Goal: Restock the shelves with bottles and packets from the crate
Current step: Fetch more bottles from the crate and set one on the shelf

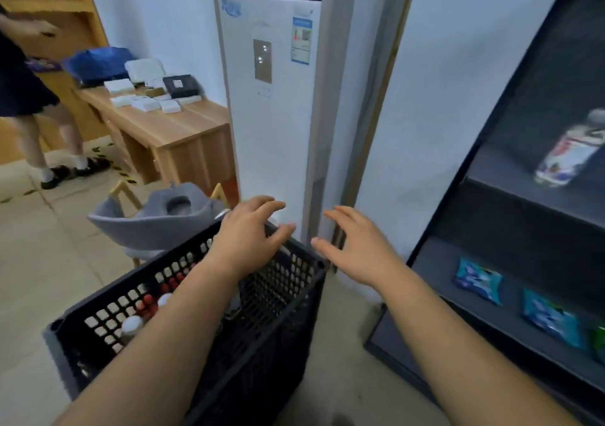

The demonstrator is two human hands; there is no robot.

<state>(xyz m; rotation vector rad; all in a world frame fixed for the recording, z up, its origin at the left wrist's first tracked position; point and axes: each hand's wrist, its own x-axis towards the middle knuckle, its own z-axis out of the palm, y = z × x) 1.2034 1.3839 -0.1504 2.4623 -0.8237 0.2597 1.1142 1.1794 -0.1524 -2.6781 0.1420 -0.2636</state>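
Reaching forward with both bare hands over the black perforated crate [262,294]: left hand [252,236] hovering above its far rim with fingers spread and relaxed, holding nothing; right hand [357,249] just right of the crate, fingers straight and apart, also holding nothing. Sitting inside the crate, below the left forearm, white-capped bottles [132,326] and red-topped items, partly hidden. Standing to the right of the crate, dark shelves [491,170] carrying one blurred bottle [569,150] higher up and blue packets [478,280] lower down; rising beyond the crate, a white floor air conditioner [271,98], a grey chair [157,219] at its left.
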